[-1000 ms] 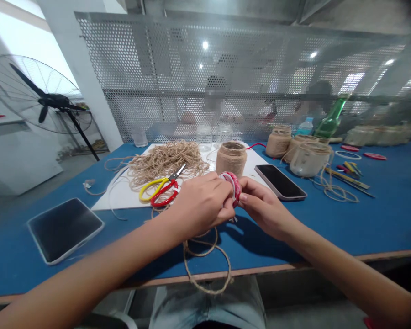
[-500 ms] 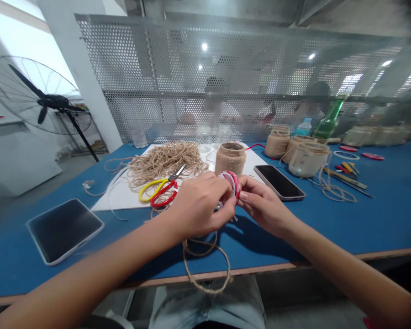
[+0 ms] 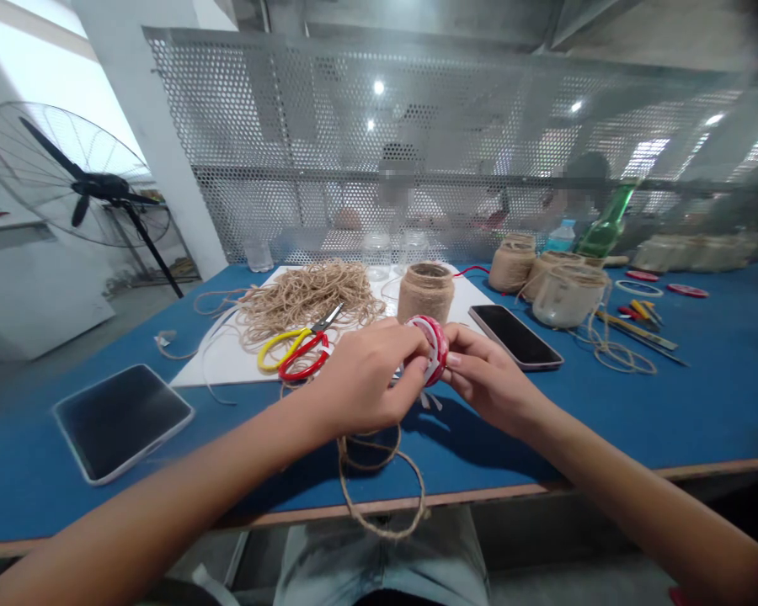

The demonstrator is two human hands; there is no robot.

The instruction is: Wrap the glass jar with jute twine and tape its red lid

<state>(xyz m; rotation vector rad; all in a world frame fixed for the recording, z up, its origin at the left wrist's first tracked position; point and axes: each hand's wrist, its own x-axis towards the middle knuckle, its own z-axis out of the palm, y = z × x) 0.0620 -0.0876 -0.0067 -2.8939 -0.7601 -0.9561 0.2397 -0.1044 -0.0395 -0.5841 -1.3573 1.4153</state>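
My left hand [image 3: 374, 370] and my right hand [image 3: 489, 374] come together above the front of the table, both on a red-and-white roll of tape [image 3: 440, 347]. The left thumb and fingers pinch its near side and inner face. From the other side, my right thumb and fingertips grip the rim. Small white strips [image 3: 429, 401] dangle beneath the roll. Just behind it stands a jar wrapped in twine [image 3: 425, 293]. Scissors [image 3: 300, 345] with one yellow and one red handle lie beside my left hand. A loop of twine [image 3: 410, 505] hangs over the table edge.
A heap of twine [image 3: 319, 295] lies on white paper [image 3: 211, 366]. A tablet [image 3: 123, 421] is at left, a phone [image 3: 516, 337] at right. Farther right are jars [image 3: 565, 299], a green bottle [image 3: 610, 223] and several tools [image 3: 644, 311]. Behind a perforated screen [image 3: 328, 109] people sit.
The roll has turned so that more of its ring shows. My left thumb has shifted up onto its inner face, and the white strips below are more visible.
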